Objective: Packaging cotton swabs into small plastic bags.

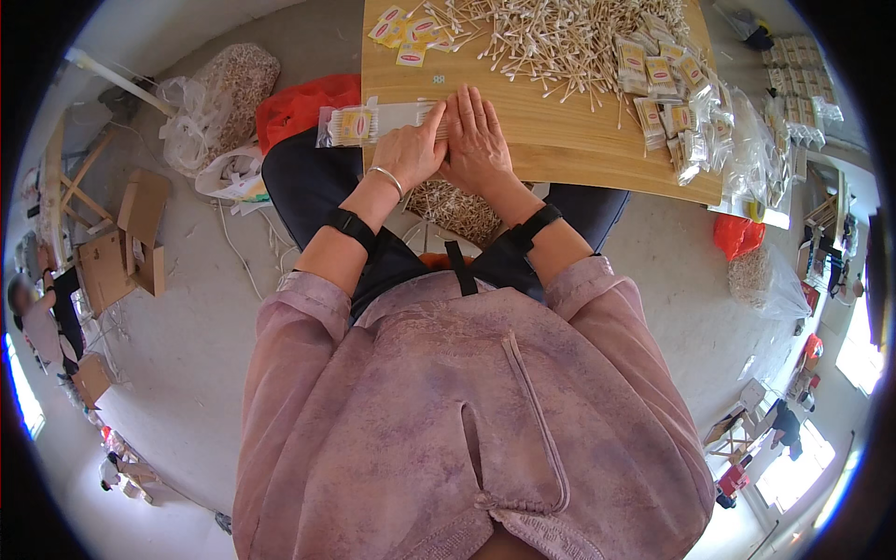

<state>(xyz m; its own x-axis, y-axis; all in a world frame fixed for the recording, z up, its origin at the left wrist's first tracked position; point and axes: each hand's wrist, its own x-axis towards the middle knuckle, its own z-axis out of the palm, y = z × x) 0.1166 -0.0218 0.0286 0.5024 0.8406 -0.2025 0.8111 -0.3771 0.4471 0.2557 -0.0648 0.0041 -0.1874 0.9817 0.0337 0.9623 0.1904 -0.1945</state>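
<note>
Both my hands press together over a clear plastic sleeve at the near left edge of the wooden table. My right hand lies flat, its fingers stretched out side by side. Against it is my left hand, index finger stretched toward the right hand and the other fingers partly hidden. To the left of the left hand, the sleeve's end shows a packet of cotton swabs with a yellow label card, jutting past the table edge. What lies directly under my palms is mostly hidden; a strip of white sticks shows between the hands.
Loose cotton swabs are heaped at the table's far side. Filled swab packets pile up at the right, beside clear plastic bags. Yellow label cards lie far left. A box of swabs sits below the table edge, between my legs.
</note>
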